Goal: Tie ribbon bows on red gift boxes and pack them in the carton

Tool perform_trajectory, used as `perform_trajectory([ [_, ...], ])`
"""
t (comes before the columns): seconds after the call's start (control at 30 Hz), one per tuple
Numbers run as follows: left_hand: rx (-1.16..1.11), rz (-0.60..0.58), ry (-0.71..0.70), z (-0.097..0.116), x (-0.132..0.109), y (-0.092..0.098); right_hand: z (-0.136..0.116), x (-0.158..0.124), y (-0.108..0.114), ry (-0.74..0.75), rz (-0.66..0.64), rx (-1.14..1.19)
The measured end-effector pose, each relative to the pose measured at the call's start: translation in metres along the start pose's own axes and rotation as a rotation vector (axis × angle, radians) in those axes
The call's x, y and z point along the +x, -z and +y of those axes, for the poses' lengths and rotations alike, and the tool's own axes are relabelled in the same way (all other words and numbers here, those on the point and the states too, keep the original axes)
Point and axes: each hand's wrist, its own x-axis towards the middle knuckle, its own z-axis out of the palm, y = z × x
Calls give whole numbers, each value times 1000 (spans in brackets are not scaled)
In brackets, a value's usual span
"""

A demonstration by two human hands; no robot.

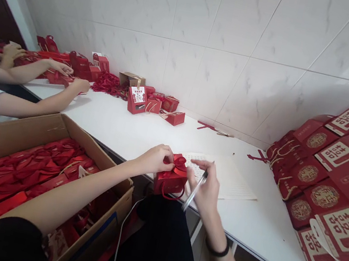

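Black sleeve (11,242) nearest; left hand (158,159), fingers pinching a red bow (181,164); right hand (208,189), fingers holding a pen (193,194), forefinger outstretched

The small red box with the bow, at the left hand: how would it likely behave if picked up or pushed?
The small red box probably holds its shape: its front looks flat. Its cord handle is likely floppy, as it droops in a loop. Pushed, the box might tip, as it appears to be at the edge of the white table.
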Motion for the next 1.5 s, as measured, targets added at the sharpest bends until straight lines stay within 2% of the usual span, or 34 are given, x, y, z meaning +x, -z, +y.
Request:
perform_trajectory([
  [0.07,8,-3,-6,1,0,0,12,20,10,-180,-187,-23],
  [0.1,12,-2,-5,2,0,1,16,28,13,-225,-300,-33],
  [0.17,16,-6,-5,3,0,1,20,40,13,-244,-470,-60],
  [0.23,17,-7,-2,4,-1,1,19,48,10,-199,-534,-78],
  [0.43,-21,5,18,4,-3,1,16,54,-1,-133,-513,-53],
  [0.57,-53,13,6,4,-4,2,18,45,-10,-194,-428,-104],
  [0.67,-56,41,48,8,-4,2,15,39,-13,-258,-408,-109],
  [0.83,22,82,51,16,-4,-3,7,38,-12,-306,-416,-40],
  [1.03,10,220,17,19,-10,-13,12,35,-7,-387,-444,53],
  [1.2,-12,244,10,18,-13,-13,12,31,-2,-438,-459,99],
  [1.33,63,267,-59,20,-13,-10,5,32,-3,-410,-469,55],
  [1.5,183,230,-65,23,-14,-8,0,29,-8,-466,-391,-21],
])
